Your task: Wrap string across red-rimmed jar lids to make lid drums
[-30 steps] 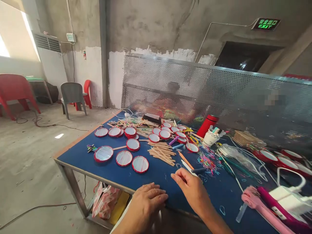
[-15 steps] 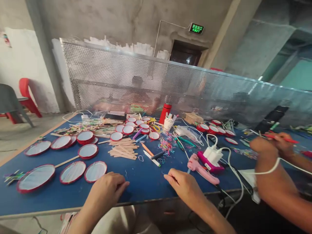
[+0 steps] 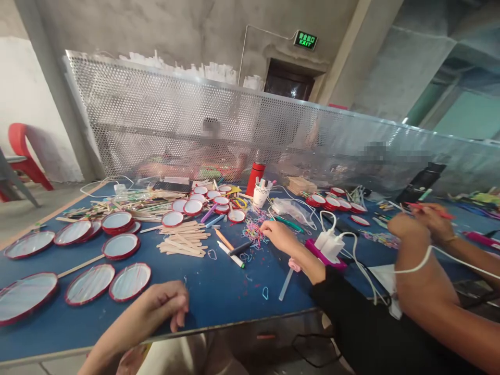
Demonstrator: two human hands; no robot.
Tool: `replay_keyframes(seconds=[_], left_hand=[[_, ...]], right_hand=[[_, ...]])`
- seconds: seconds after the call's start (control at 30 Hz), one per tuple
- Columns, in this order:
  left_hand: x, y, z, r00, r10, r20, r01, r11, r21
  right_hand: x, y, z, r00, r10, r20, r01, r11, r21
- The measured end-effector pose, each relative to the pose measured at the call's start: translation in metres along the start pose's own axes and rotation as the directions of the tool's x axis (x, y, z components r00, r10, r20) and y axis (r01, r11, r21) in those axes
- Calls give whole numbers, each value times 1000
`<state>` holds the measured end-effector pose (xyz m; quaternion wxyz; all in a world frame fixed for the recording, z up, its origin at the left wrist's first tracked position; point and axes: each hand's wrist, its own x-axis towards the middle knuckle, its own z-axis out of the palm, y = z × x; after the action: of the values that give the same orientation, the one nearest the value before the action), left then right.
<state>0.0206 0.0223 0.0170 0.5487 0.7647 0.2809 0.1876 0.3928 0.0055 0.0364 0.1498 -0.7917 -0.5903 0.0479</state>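
Note:
My right hand [image 3: 279,235] reaches over the table to the edge of a pile of small coloured rubber bands [image 3: 253,232]. Its fingertips are pinched together at the pile, and whatever is between them is hidden. Near the table's front edge my left hand [image 3: 167,303] hangs with loosely curled fingers, and nothing shows in it. A single blue rubber band [image 3: 265,292] lies between the two hands. Under my right forearm a pink glue gun [image 3: 295,265] is mostly covered, with a clear glue stick [image 3: 286,284] jutting out.
Round red-rimmed white discs [image 3: 130,281] cover the left side beside wooden craft sticks [image 3: 183,239]. Pens [image 3: 230,253], a paper cup [image 3: 260,195] and a red bottle [image 3: 255,178] stand or lie mid-table. White chargers [image 3: 330,246] trail cables. A co-worker's arm [image 3: 424,276] is at right.
My right hand has moved forward from the front edge to the rubber bands, its forearm passing over the glue gun. My left hand has dropped slightly toward the edge. The view has shifted right.

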Motion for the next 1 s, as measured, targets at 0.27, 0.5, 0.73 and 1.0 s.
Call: replay_keyframes(seconds=[0.27, 0.5, 0.73, 1.0], left_hand=[[4, 5, 9, 995, -92, 31, 93, 996, -10], [4, 0, 10, 997, -76, 22, 77, 996, -52], [1, -5, 8, 1000, -19, -15, 17, 994, -104], [-3, -10, 8, 998, -30, -52, 12, 950, -312]], right_hand=[[32, -6, 24, 996, 81, 48, -83, 996, 35], [35, -6, 27, 991, 84, 102, -101, 979, 175], [8, 7, 11, 990, 48, 133, -78, 971, 225], [-14, -13, 11, 994, 70, -82, -63, 994, 89]])
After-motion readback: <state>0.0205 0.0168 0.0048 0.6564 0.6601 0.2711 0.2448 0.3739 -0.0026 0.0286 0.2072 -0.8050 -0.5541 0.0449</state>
